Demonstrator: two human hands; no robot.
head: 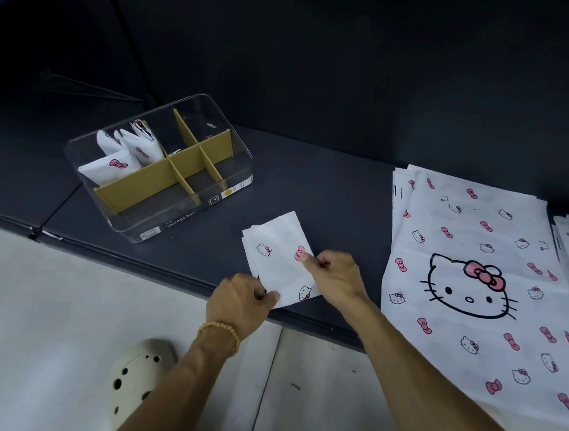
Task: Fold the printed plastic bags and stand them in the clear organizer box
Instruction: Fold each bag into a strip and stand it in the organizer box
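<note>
Fingers of our left hand (pixel 240 296) are curled, pinching the lower left corner of the folded bag (pixel 280 258); fingers of our right hand (pixel 335 278) are curled too, thumb pressed flat on the bag's right edge near a pink bow print. The folded bag lies at frame centre on the dark shelf (pixel 325 184), near its front edge. Clear organizer box (pixel 160 167) sits on the shelf in the upper left of the frame, well apart from the hands, with tan dividers; folded bags (pixel 123 153) stand in its back left compartment, other compartments look bare. Stack of flat printed bags (pixel 482 287) lies at right, overhanging the shelf edge. Beaded bracelet (pixel 222 332) on the left wrist. Beige perforated shoe (pixel 135 376) on the pale floor, lower left.
</note>
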